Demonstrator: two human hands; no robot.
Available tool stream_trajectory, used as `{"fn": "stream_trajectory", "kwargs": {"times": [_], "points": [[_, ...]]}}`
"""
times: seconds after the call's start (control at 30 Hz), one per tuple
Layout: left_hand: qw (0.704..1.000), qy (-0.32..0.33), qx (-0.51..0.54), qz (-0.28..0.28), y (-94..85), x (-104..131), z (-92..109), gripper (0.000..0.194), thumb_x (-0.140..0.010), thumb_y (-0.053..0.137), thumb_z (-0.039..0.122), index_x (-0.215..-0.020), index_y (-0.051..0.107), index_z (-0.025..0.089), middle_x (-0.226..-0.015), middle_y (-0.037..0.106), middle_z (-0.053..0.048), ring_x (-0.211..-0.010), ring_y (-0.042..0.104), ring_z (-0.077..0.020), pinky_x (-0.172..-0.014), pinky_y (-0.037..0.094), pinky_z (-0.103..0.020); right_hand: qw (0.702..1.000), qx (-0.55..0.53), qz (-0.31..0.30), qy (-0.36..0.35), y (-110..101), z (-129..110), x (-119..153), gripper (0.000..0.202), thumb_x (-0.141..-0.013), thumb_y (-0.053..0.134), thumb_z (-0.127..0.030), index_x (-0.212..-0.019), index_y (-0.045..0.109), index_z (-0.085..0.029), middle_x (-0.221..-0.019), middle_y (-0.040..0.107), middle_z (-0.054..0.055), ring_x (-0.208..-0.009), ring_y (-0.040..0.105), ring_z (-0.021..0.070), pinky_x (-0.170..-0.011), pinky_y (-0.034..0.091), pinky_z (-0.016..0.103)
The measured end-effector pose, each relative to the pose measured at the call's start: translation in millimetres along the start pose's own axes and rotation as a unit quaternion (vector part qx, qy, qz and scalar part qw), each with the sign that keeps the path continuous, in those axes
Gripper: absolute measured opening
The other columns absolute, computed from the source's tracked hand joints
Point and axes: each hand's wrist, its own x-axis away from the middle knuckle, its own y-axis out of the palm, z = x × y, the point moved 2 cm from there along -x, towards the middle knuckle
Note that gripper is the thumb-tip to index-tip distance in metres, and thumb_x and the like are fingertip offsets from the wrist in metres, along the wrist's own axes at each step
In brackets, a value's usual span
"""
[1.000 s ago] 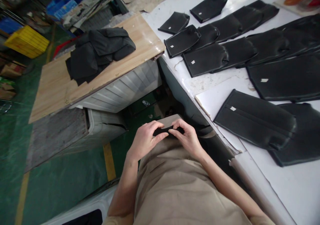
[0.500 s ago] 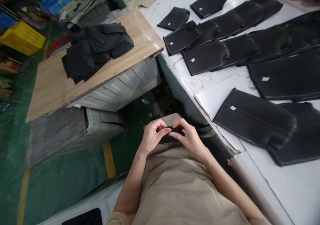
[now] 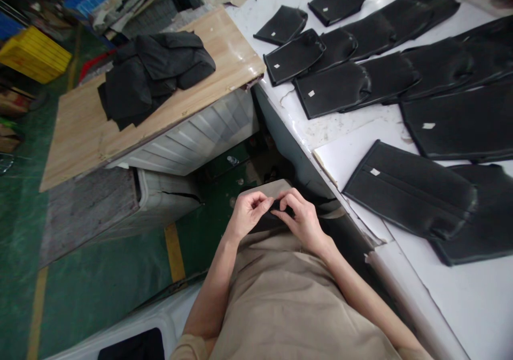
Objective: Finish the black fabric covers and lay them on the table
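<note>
L hand [image 3: 249,214] & R hand [image 3: 301,217] each pinch the black piece [image 3: 267,223] (prob. light, soft, bendy), best held by its edge at 2 pts.

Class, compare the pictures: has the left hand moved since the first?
Yes: judged against the nearest yellow floor stripe, the left hand has shifted right, toward the right hand.

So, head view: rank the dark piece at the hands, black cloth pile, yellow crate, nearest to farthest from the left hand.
1. Dark piece: right by the left hand, on its right side.
2. Black cloth pile: ahead and left, on the wooden board.
3. Yellow crate: far left, beyond the board.
</note>
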Motion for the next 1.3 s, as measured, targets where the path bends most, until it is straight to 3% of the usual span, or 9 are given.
{"fn": "stream_trajectory", "kwargs": {"times": [0.37, 0.63, 0.87, 1.3], "points": [[0.999, -0.027, 0.024, -0.04, 2.5, -0.6, -2.6, 0.019, -0.083, 0.064, 0.032, -0.076, 0.064, 0.014, -0.063, 0.055, 0.003, -0.055, 0.044, -0.0082, -0.052, 0.034, -0.02, 1.0, -0.017, -0.011, -0.008, -1.8, 3.8, -0.4, 0.018, -0.091, 0.065, -0.022, -0.081, 0.051, -0.024, -0.102, 0.06, 0.005, -0.09, 0.061, 0.0202, -0.078, 0.047, 0.031], [0.999, -0.017, 0.004, -0.028, 3.7, -2.2, -2.5, 0.015, -0.082, 0.06, 0.027, -0.073, 0.061, 0.015, -0.063, 0.053, 0.003, -0.056, 0.044, -0.0085, -0.052, 0.034, -0.02, 0.999, -0.034, -0.003, 0.003, -2.0, 4.4, -1.3, 0.02, -0.091, 0.066, -0.023, -0.078, 0.051, -0.023, -0.099, 0.059, 0.005, -0.088, 0.06, 0.0193, -0.077, 0.047, 0.031], [1.0, -0.017, -0.007, -0.016, 4.3, -1.2, -5.2, 0.018, -0.082, 0.061, 0.031, -0.073, 0.061, 0.016, -0.062, 0.055, 0.003, -0.055, 0.045, -0.0088, -0.052, 0.034, -0.02, 0.976, -0.177, -0.019, 0.124, -2.3, 14.0, -6.4, 0.019, -0.088, 0.069, -0.036, -0.086, 0.056, -0.022, -0.085, 0.061, 0.001, -0.076, 0.058, 0.0169, -0.068, 0.047, 0.029], [0.999, -0.003, -0.041, -0.01, 10.5, 2.1, 2.6, 0.015, -0.082, 0.062, 0.028, -0.072, 0.06, 0.016, -0.063, 0.054, 0.003, -0.058, 0.046, -0.0098, -0.053, 0.033, -0.022, 0.968, -0.199, 0.007, 0.153, 0.6, 11.2, -12.6, 0.019, -0.073, 0.063, -0.015, -0.091, 0.058, -0.019, -0.08, 0.059, -0.001, -0.072, 0.056, 0.0134, -0.066, 0.045, 0.026]]}}
